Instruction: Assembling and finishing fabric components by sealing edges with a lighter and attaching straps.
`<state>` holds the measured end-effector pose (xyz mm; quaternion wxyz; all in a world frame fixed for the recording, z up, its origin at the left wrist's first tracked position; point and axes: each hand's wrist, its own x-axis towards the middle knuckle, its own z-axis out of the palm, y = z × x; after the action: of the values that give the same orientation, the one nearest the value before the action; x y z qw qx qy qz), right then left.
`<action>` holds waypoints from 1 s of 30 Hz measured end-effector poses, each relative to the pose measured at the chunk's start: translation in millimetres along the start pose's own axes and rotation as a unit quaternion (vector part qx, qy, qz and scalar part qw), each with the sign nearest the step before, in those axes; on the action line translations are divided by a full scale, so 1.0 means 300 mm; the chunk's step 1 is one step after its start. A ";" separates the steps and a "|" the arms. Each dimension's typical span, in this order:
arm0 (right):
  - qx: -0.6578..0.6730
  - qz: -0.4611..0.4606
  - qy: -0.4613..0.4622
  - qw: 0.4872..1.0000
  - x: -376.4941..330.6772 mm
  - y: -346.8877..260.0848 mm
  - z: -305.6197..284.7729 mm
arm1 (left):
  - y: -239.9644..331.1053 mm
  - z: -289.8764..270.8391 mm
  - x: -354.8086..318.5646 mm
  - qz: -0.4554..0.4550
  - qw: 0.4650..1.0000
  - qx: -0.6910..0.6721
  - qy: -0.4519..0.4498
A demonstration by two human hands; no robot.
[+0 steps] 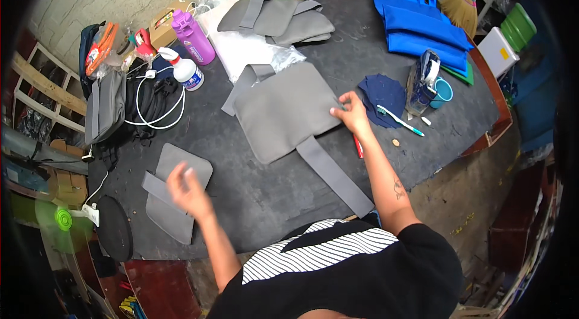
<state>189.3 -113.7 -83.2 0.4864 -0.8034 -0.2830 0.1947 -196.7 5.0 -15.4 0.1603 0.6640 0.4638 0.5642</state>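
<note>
A large grey fabric panel [283, 108] with rounded corners lies at the middle of the black table, one wide grey strap [335, 175] running from it toward me. My right hand [353, 115] pinches the panel's right edge between thumb and fingers. On the left, a smaller grey panel [172, 213] with a strap across it rests flat. Over that smaller panel is my left hand [192, 191], slightly blurred, its fingers loosely apart and nothing seen in them. Whether it touches the panel I cannot tell.
Behind lie stacked grey strapped pieces [277, 20], a purple bottle [193, 38] and a spray bottle [183, 70]. Rightward are a dark blue cloth [381, 97], a toothbrush [401, 121], a light blue cup [442, 91] and blue bags [422, 29]. A small fan [63, 218] stands left.
</note>
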 end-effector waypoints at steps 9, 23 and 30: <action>-0.141 0.048 -0.052 0.988 -0.236 -0.050 -0.094 | 0.213 0.634 -0.255 0.318 0.803 0.105 -0.493; -0.098 -0.012 0.038 0.994 -0.095 0.014 0.050 | 0.160 0.961 -0.048 0.210 0.890 0.051 -0.401; -0.030 -0.034 0.033 0.998 -0.109 0.022 0.017 | 0.190 1.053 0.030 0.009 0.733 0.058 -0.677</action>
<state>163.0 -133.7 -90.2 0.4777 -0.8134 -0.2996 0.1431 111.2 80.6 -66.5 0.3883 0.8825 0.2581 -0.0612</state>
